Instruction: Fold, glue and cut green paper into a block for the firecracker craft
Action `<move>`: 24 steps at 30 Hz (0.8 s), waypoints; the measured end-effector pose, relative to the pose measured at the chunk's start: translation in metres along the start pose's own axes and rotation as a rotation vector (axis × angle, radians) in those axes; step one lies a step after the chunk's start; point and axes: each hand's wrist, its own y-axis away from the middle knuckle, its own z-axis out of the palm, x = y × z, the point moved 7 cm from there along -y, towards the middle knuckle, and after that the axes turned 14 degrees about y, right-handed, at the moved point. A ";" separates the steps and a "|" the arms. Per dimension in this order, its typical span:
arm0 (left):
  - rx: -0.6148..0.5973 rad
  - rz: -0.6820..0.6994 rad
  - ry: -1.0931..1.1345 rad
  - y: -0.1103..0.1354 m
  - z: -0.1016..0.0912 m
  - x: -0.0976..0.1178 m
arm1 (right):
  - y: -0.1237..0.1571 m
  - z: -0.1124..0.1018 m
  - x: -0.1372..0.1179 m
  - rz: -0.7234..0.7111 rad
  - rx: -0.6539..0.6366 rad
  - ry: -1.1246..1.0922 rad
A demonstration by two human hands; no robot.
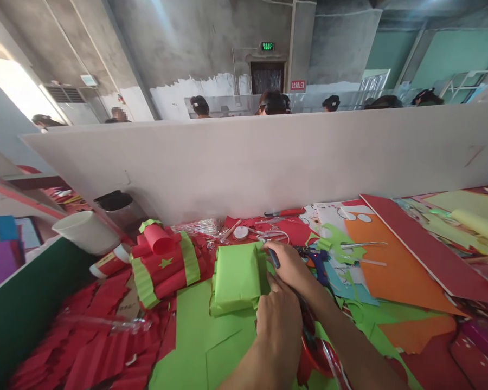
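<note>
A box wrapped in light green paper (236, 276) lies on a green paper sheet (205, 346) in the middle of the table. My left hand (277, 320) presses against the box's right side, its fingers curled under and hidden. My right hand (293, 265) is closed on a small dark blue tool (273, 259), held at the box's upper right corner. A blue glue gun (319, 259) lies just right of that hand.
A red and green paper craft with a star (166, 265) lies left of the box among red paper scraps (93, 346). A white cup (87, 230) and dark pot (116, 201) stand at left. Orange (386, 271) and red sheets (427, 249) lie right. A white partition (268, 157) stands behind, with people beyond.
</note>
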 end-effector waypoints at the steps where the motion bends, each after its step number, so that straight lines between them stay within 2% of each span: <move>1: -0.002 -0.004 -0.011 0.001 0.002 0.001 | 0.000 0.001 0.001 0.003 -0.005 -0.007; 3: -0.040 -0.012 -0.024 0.006 0.004 0.005 | 0.000 0.002 0.004 -0.001 -0.018 -0.026; 5: -0.098 -0.001 0.007 0.013 -0.002 0.009 | 0.000 0.003 0.005 -0.011 -0.030 -0.043; 7: -0.113 0.033 0.072 0.020 -0.023 0.008 | 0.000 0.002 0.006 -0.015 -0.035 -0.055; 9: -0.071 0.083 0.146 0.023 -0.057 -0.006 | 0.000 -0.001 0.007 -0.007 -0.025 -0.054; 10: -0.026 0.112 0.170 0.023 -0.076 -0.018 | 0.001 -0.002 0.007 -0.002 -0.019 -0.049; 11: 0.026 0.084 0.179 0.021 -0.095 -0.037 | 0.001 -0.004 0.007 0.003 -0.010 -0.041; 13: 0.171 -0.118 0.169 0.016 -0.125 -0.089 | 0.001 -0.008 0.007 0.009 0.002 -0.030; 14: 0.186 -0.175 0.152 0.011 -0.131 -0.110 | 0.001 -0.009 0.006 0.009 0.004 -0.029; 15: 0.158 -0.189 0.163 0.005 -0.131 -0.127 | 0.001 -0.010 0.006 0.007 0.005 -0.030; 16: 0.079 -0.193 0.218 -0.002 -0.125 -0.140 | 0.001 -0.012 0.005 0.006 0.009 -0.028; 19: -0.149 -0.191 0.390 -0.019 -0.099 -0.158 | 0.001 -0.014 0.006 0.014 0.006 0.001; 21: -0.184 -0.183 0.441 -0.026 -0.092 -0.159 | 0.002 -0.013 0.007 0.022 -0.001 0.019; 24: -0.176 -0.171 0.466 -0.028 -0.092 -0.156 | 0.002 -0.012 0.008 0.021 -0.004 0.015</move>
